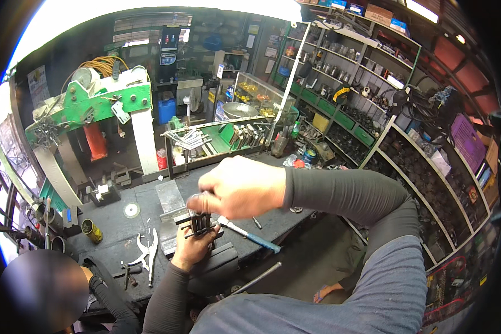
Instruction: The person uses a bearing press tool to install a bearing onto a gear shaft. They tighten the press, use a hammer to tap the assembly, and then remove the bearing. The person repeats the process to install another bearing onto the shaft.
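Observation:
My left hand [190, 248] is closed around the lower part of a dark metal piece [200, 224] with upright prongs and thin rods sticking out sideways. The piece stands over a bench vise [221, 257]. From above, my right hand [235, 188] reaches across with its fingers curled down at the top of the piece. What its fingertips grip is hidden and slightly blurred. Just right of the vise lies a hammer [260, 241] with a blue handle. Silver locking pliers [148, 255] rest on the bench to the left.
On the dark workbench [114, 250] are a yellow can [92, 231] and a pale disc [131, 210]. A co-worker's arm [108, 298] is at lower left. A green press frame [103, 103] stands beyond the bench, and shelves of parts [339, 72] line the right.

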`<state>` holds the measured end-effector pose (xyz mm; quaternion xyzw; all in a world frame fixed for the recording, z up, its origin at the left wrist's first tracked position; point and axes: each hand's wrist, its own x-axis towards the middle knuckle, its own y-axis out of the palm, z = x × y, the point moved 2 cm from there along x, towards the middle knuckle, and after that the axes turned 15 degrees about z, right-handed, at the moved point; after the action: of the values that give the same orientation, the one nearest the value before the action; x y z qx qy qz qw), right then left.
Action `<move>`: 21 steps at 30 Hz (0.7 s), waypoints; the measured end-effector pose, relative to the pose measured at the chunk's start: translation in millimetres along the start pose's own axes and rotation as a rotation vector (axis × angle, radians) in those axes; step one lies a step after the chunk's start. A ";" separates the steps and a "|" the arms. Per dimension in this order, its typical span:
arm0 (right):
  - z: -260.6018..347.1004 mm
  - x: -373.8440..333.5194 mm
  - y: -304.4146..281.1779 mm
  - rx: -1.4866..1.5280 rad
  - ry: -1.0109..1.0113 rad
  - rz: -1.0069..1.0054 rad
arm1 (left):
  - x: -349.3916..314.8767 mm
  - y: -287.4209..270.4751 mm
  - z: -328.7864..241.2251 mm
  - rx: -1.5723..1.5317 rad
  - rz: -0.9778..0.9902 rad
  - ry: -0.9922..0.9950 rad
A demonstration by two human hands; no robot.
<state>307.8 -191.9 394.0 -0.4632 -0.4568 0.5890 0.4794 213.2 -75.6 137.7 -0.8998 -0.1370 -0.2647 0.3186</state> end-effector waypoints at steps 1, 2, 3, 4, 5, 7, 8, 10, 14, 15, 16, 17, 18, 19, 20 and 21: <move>-7.8 5.1 -5.7 0.066 -0.079 -0.024 | -0.2 -2.2 1.9 0.174 0.040 0.042; -14.7 10.6 -9.8 0.065 -0.054 0.043 | -0.1 -3.7 -1.0 0.331 -0.018 0.174; -16.6 16.7 -11.9 -0.045 -0.082 0.104 | 0.2 -5.6 -0.1 0.229 -0.006 0.122; -17.0 20.3 -12.5 -0.154 -0.098 0.164 | 0.6 -5.0 -0.8 0.119 0.011 0.077; -18.3 24.9 -13.5 -0.262 -0.115 0.222 | 0.5 -5.1 -1.8 0.010 0.028 0.031; -25.8 37.9 -18.4 -0.370 -0.376 0.197 | 0.4 -5.6 -2.7 -0.015 0.061 -0.013; -31.8 44.6 -21.0 -0.345 -0.399 0.264 | 0.4 -4.5 -1.3 0.024 0.055 0.015; -35.0 52.5 -20.6 -0.289 -0.364 0.386 | 3.1 -11.4 -12.8 -0.166 0.093 -0.143; -46.3 50.2 -14.9 -0.306 -0.423 0.364 | 1.2 -8.3 -7.0 -0.072 0.007 -0.083; -56.4 48.7 -11.9 -0.345 -0.504 0.298 | -0.6 -4.1 -7.4 -0.157 -0.026 -0.101; -61.0 44.3 -11.6 -0.352 -0.565 0.172 | 0.2 1.1 -5.1 -0.205 -0.041 -0.102; -66.0 41.7 -8.2 -0.374 -0.569 0.122 | 1.6 4.8 -4.9 -0.203 -0.065 -0.100; -70.5 40.8 -3.6 -0.398 -0.569 0.072 | 2.9 7.1 -6.2 -0.198 -0.097 -0.096; -68.3 40.1 1.4 -0.409 -0.573 0.028 | 0.5 10.1 -5.3 -0.197 -0.126 -0.102; -67.7 36.0 4.7 -0.409 -0.524 -0.011 | 2.7 13.4 -4.3 -0.201 -0.154 -0.099; -66.7 29.0 8.6 -0.399 -0.424 -0.049 | 2.5 15.5 -2.3 -0.212 -0.180 -0.104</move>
<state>369.0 -158.1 372.2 -0.4036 -0.6647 0.5595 0.2869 220.8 -88.7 132.8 -0.9250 -0.2046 -0.2580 0.1894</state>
